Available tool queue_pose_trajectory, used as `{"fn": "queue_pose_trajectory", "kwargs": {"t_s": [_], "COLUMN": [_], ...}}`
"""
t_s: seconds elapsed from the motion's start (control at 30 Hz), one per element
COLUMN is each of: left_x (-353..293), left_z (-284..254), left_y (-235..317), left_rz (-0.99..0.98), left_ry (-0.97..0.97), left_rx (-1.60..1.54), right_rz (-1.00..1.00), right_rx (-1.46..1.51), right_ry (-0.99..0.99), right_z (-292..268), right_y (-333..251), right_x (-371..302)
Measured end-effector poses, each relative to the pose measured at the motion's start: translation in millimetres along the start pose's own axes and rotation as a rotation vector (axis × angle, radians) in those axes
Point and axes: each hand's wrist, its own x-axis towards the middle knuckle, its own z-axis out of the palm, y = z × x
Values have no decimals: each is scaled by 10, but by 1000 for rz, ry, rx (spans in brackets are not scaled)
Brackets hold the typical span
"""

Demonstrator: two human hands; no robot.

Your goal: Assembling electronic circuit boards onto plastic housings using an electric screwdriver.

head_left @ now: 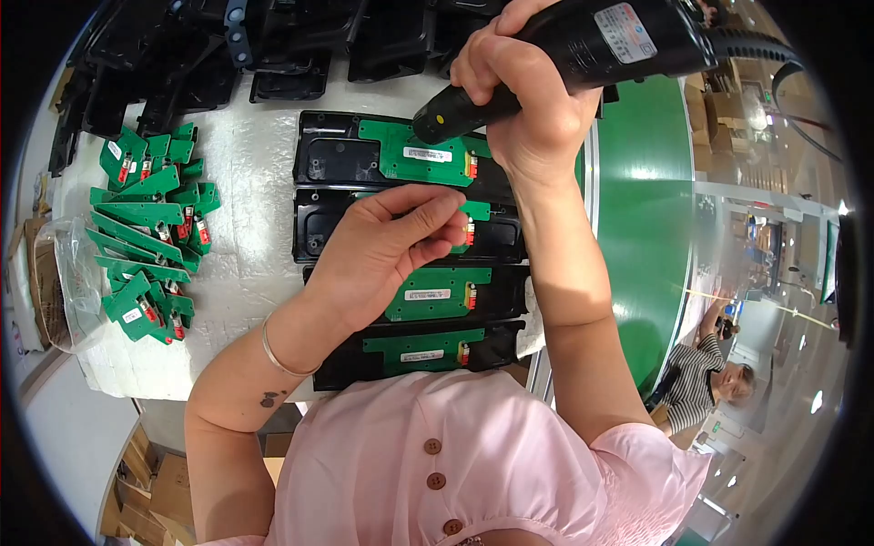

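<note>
My right hand is wrapped round a black electric screwdriver, its nose tilted down over the farthest green circuit board. The driver's tip is hidden or too small to make out. That board lies in a black plastic housing. My left hand hovers above the second housing, thumb and fingers pinched together; anything between them is too small to tell. It covers most of that housing's board. Nearer to me, two more housings each hold a green board with a white label and a red-and-white connector.
Loose circuit boards are heaped on the left of the white table, beside a clear plastic bag. More black housings crowd the back. A green conveyor belt runs along the right; another person is beyond it.
</note>
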Motion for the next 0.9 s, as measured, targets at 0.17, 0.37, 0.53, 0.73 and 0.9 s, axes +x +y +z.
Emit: {"fn": "queue_pose_trajectory", "kwargs": {"t_s": [0.17,0.37,0.53,0.73,0.9], "left_x": [2,34,68,95,35], "left_z": [-24,-115,-139,-173,-1], "left_y": [41,71,63,40,63], "left_rz": [29,82,45,-4,-49], "left_ry": [40,57,-1,-112,-79], "left_rx": [-42,-238,-399,-502,-402], "right_rz": [16,-278,-194,-236,-246], "right_rx": [-47,-22,197,82,135], "right_ry": [-3,-107,-430,-560,-142], "right_z": [31,-45,-201,-237,37], "right_y": [-2,-258,-648,-617,-408], "right_x": [-8,-100,-214,-246,-302]}}
